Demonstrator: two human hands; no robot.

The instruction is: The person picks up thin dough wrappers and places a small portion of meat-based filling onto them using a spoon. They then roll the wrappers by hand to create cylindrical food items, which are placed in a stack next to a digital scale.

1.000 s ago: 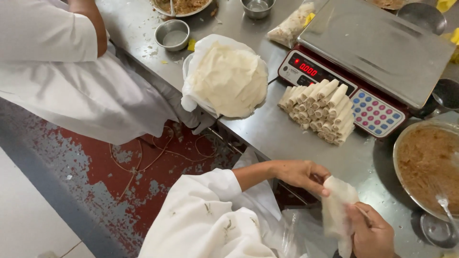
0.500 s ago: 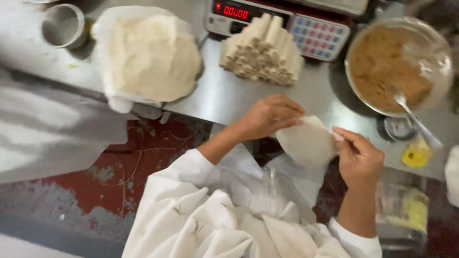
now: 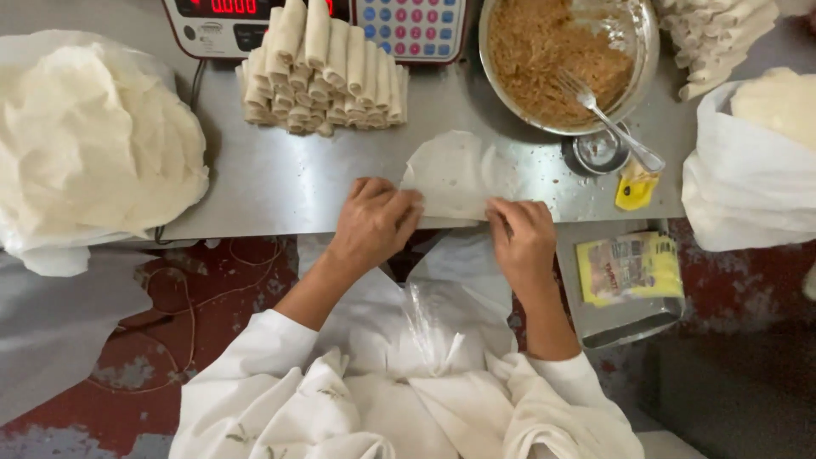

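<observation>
Two hands: both rest on one thin round wrapper [image 3: 455,174] at the near edge of the bench [image 3: 289,183].
Left hand [image 3: 374,223]: its fingers are pressed down on the wrapper's left edge, a pinching grip on the thin sheet.
Right hand [image 3: 520,234]: its fingers are bent onto the wrapper's near right edge, pinching it too.
Wrapper: lies flat on the bench, just below the metal bowl [image 3: 648,59].
Bowl: holds brown filling [image 3: 544,51], and a fork [image 3: 608,119] leans in it.
Rolls [image 3: 323,72]: a stack of white finished rolls sits behind the left hand, touching the scale [image 3: 408,25].
Wrapper pile [image 3: 93,136]: a big heap on plastic, far left.
Bag [image 3: 748,178]: white, far right.
</observation>
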